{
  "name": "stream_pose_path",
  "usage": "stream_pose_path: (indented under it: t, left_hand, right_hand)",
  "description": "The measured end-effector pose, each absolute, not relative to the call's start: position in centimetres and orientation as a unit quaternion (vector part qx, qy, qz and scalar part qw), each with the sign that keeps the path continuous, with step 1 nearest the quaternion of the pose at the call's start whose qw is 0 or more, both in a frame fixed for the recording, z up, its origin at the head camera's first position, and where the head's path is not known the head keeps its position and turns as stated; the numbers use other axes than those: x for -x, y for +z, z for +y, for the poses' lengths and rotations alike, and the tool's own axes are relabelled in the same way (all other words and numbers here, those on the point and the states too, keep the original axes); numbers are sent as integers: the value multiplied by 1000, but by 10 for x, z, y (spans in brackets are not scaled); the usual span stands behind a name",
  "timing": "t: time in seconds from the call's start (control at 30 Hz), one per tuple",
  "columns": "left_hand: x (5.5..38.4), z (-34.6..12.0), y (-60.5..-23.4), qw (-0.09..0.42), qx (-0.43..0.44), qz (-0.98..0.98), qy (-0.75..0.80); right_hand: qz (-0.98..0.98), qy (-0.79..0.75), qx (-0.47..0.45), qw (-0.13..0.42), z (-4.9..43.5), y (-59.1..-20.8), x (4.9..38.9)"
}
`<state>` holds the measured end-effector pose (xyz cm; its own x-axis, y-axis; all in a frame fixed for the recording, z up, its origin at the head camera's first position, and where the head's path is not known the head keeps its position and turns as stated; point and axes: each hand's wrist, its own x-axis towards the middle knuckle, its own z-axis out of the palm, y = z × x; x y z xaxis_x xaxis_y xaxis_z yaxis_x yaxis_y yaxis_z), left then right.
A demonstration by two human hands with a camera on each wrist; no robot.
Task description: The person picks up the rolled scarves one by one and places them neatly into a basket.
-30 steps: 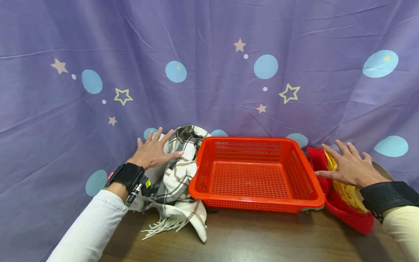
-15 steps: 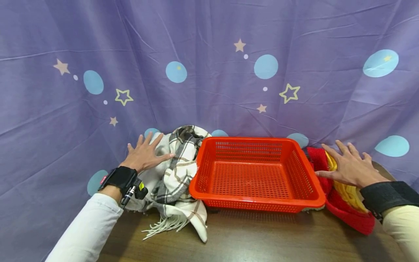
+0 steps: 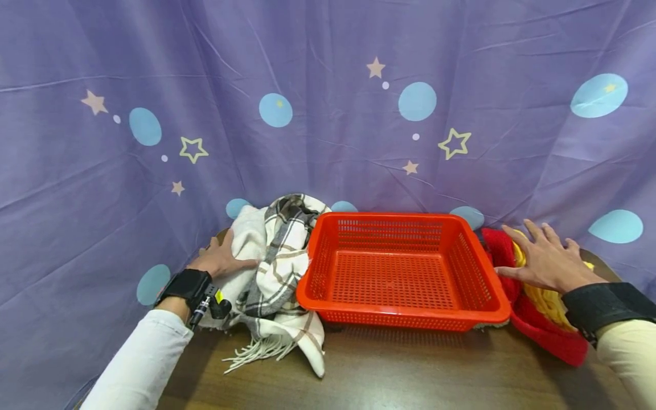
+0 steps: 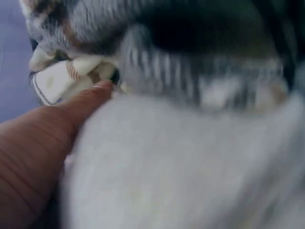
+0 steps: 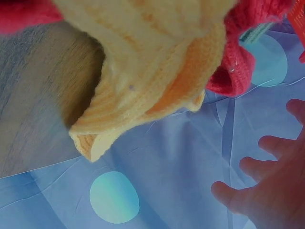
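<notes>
A white, grey and brown plaid scarf (image 3: pixel 287 256) with a fringe lies bunched left of the red basket (image 3: pixel 400 319). My left hand (image 3: pixel 217 259) is at the left side of a white fuzzy cloth (image 3: pixel 249 233) beside the plaid; whether that cloth belongs to the scarf, I cannot tell. The thumb stretches over the cloth, and the other fingers point away, partly hidden. The left wrist view shows blurred white fabric (image 4: pixel 162 157) close up. My right hand (image 3: pixel 545 259) is spread over a red knitted piece (image 3: pixel 548 336) and a yellow knitted piece (image 5: pixel 143 71), gripping neither.
The red perforated basket stands mid-table, its slotted bottom showing. Bare wooden table (image 3: pixel 410 370) runs along the front. A purple curtain (image 3: pixel 328 142) with stars and blue ovals hangs close behind everything.
My left hand has moved left and then down against the white cloth, its fingers less spread. The right hand has stayed nearly still. Scarf and basket keep their places.
</notes>
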<state>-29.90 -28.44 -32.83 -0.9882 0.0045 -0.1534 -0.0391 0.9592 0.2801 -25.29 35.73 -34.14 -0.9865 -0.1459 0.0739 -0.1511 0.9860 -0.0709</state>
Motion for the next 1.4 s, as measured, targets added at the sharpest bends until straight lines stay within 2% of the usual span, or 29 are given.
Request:
stream_pose_path:
  t: [0.1, 0.33, 0.63, 1.0, 1.4]
  left_hand:
    - [300, -283, -335, 86, 14, 982, 167]
    - [302, -273, -342, 67, 54, 983, 165]
    - [307, -273, -350, -15, 74, 984, 163]
    - [303, -289, -352, -76, 50, 979, 183]
    - [299, -300, -339, -64, 16, 978, 198]
  right_hand:
    - [-996, 34, -78, 36, 356, -340, 254]
    - [-996, 35, -77, 35, 357, -335, 253]
    - [-996, 37, -68, 35, 359, -332, 251]
    - [-996, 44, -65, 36, 358, -329, 250]
    - [-996, 48, -65, 33, 360, -330, 246]
